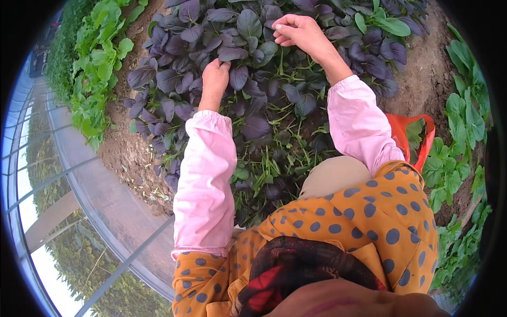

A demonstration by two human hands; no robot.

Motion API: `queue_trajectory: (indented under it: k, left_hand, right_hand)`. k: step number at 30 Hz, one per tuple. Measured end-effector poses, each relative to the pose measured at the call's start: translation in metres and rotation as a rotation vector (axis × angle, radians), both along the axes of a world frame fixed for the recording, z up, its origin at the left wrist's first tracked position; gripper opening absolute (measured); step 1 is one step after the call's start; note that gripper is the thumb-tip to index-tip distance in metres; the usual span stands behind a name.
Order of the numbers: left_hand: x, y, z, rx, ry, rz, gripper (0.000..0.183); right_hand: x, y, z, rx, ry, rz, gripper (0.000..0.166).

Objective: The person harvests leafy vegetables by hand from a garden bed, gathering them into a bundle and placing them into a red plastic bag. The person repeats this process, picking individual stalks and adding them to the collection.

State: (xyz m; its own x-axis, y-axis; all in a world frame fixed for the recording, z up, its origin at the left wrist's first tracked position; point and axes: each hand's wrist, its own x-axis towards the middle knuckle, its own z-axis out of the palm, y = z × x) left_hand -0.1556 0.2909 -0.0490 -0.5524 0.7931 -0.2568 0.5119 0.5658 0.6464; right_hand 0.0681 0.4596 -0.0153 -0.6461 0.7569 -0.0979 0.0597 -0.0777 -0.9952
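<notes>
Dark purple leafy greens (253, 126) grow densely in a soil bed before me. My left hand (216, 79) reaches in among them at the left, its thumb and fingertips at a dark leaf; the leaf hides part of the fingers, so a grip is not certain. My right hand (299, 33) hovers over the plants farther right, fingers curled and thumb near the index finger, with nothing visible in it. Pale green stalks (277, 158) show between the leaves nearer my body. Pink sleeve covers reach to both wrists.
A red plastic bag (425, 146) lies right of my right forearm. Light green leafy plants (97, 59) stand at the left, and more greens (459, 119) at the right beyond bare soil (420, 75). A clear sheeted wall with metal bars (115, 198) curves along the left.
</notes>
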Motion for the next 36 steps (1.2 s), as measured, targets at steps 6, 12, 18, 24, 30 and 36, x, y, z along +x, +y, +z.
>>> queue_trajectory:
  k: [6,12,18,24,30,36]
  left_hand:
    - [0.089,0.028,-0.019,0.107,0.053,-0.109,0.043]
    - [0.139,-0.008,-0.004,-0.005,0.300,-0.495,0.068]
    - [0.135,-0.059,-0.030,-0.006,0.573,-0.799,0.042]
    - [0.130,-0.087,-0.038,-0.055,0.689,-0.794,0.036]
    - [0.136,-0.107,-0.050,0.040,0.623,-0.641,0.045]
    - [0.150,-0.125,-0.045,0.187,0.463,-0.505,0.049]
  right_hand:
    - [0.013,0.036,0.015,-0.295,0.274,-0.202,0.014]
    - [0.026,0.029,0.032,-0.234,0.098,-0.044,0.012]
    - [0.008,0.028,0.046,0.088,-0.005,0.208,0.015]
    - [-0.116,-0.024,0.006,1.085,-0.539,1.067,0.019]
    - [-0.143,-0.044,-0.083,1.161,-1.148,1.101,0.025]
    - [-0.114,-0.034,-0.096,1.086,-1.411,0.869,0.032]
